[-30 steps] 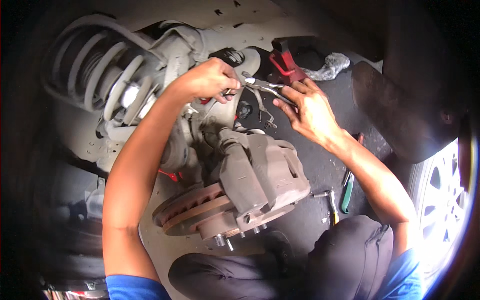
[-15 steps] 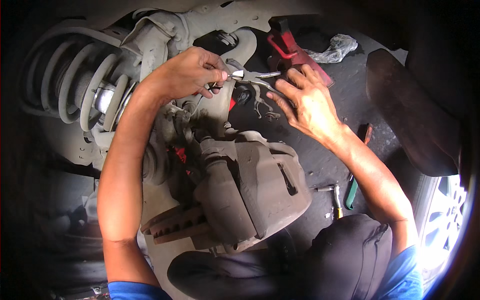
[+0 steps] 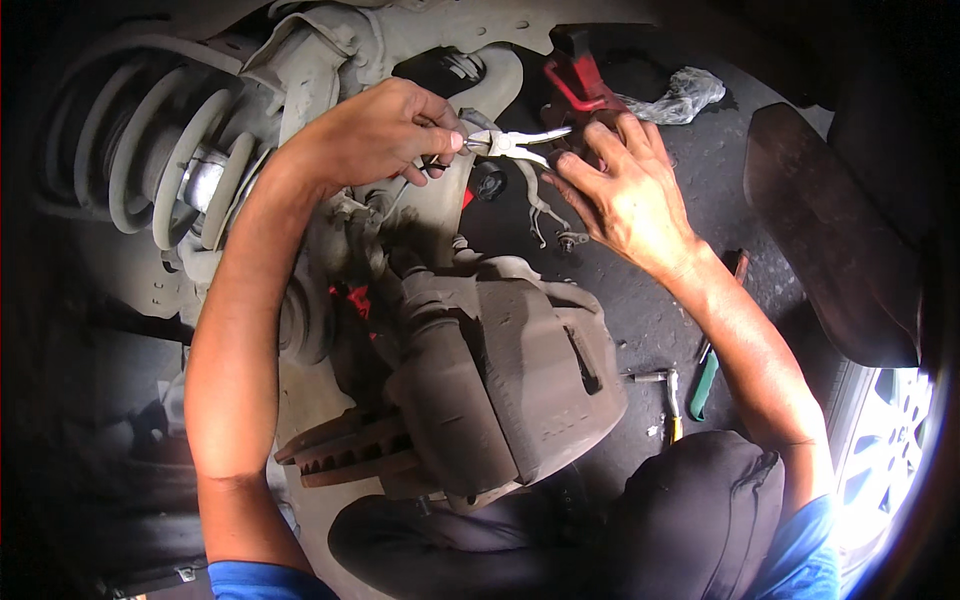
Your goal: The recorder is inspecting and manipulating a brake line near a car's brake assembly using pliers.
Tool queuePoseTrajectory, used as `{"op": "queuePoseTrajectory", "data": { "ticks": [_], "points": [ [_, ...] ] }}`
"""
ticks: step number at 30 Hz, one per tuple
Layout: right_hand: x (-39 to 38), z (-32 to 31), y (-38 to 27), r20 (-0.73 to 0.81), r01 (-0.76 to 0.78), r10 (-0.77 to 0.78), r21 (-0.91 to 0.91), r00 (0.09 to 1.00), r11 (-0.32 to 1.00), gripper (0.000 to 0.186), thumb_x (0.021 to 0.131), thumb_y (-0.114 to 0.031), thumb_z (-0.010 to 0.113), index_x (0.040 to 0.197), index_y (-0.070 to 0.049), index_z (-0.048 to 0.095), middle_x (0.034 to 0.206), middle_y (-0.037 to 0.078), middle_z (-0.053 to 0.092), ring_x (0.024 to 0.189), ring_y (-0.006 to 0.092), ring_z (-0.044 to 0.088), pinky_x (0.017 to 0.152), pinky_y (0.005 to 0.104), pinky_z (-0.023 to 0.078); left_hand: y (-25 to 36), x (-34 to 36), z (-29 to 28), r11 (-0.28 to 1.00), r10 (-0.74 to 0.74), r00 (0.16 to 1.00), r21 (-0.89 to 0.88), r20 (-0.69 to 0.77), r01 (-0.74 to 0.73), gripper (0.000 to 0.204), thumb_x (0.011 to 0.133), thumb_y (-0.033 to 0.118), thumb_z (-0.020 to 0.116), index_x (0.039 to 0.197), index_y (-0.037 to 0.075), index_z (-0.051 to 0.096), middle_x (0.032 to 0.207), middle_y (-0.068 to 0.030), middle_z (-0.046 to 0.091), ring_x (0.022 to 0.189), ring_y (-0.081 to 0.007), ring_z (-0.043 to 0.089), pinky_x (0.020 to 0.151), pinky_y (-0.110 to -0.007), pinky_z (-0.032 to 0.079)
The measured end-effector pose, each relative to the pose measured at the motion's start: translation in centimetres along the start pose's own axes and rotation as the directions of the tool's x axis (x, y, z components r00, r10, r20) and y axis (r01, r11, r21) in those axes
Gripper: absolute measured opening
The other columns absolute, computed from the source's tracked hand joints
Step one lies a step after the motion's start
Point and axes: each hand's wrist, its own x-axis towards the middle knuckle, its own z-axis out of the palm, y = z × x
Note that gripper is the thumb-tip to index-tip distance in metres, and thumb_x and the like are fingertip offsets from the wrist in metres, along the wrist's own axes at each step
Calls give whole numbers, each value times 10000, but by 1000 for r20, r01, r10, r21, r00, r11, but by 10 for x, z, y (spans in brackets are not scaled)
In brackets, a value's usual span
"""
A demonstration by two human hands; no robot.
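My right hand (image 3: 635, 195) is closed at the handle end of a pair of metal pliers (image 3: 510, 143), its fingers curled and its thumb below. The handles are spread apart. At the jaws my left hand (image 3: 400, 135) pinches something small between thumb and fingertips; the fingers hide most of it. A thin dark wire or cable (image 3: 432, 166) shows by the left fingertips. Below the hands sits a brown, rusty brake caliper (image 3: 510, 370) over a brake disc (image 3: 345, 452).
A coil spring (image 3: 165, 150) stands at the left. On the floor lie a yellow-handled ratchet (image 3: 674, 405), a green-handled tool (image 3: 705, 385) and clear plastic wrap (image 3: 683, 97). A red stand (image 3: 580, 80) is behind my right hand. A wheel (image 3: 885, 430) lies at the right edge.
The pliers have turned a little and their face now catches the light. Both hands stay at them. The whole view has shifted slightly.
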Motion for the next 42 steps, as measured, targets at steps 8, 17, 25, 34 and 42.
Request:
{"op": "queuePoseTrajectory", "data": {
  "ticks": [8,17,25,34,42],
  "points": [
    [-1,2,5,29,67,-65,-66,997,996,242,846,-201,716,1081,-145,718,1107,91,614,1078,308,564,912,443,449,1,-2,-1,1000,3,1000,9,8,-3,302,1004,291,674,1070,-3,706,876,-29,680,825,-115,650,733,-286,582],
    [1,3,7,3,88,-88,-81,996,993,244,843,-195,694,1082,-150,708,1118,91,611,1079,301,566,911,450,456,-2,-1,-1,998,13,999,55,-31,-11,311,1005,292,676,1058,-9,730,890,-39,687,835,-126,653,732,-298,594],
    [0,5,9,56,84,-80,-71,995,994,204,860,-204,699,1059,-157,707,1079,77,599,1045,295,565,870,440,459,1,-2,2,996,5,998,88,-56,0,290,1008,264,671,1067,-13,732,906,-43,697,849,-129,658,735,-296,595],
    [-1,21,10,-44,44,-46,-38,998,998,212,882,-339,784,992,-174,708,1063,71,591,1007,303,569,835,453,476,-2,-1,1,993,-43,995,107,-88,53,256,1007,260,659,1059,20,733,884,-10,679,846,-115,647,747,-283,577],
    [-1,21,10,-28,8,-8,26,1000,1000,201,876,-314,791,991,-169,712,1060,74,591,1019,316,573,846,466,491,-3,1,-1,997,-10,998,81,-56,15,224,998,226,663,1076,26,724,892,6,680,831,-87,627,731,-255,541]
  ]
}}
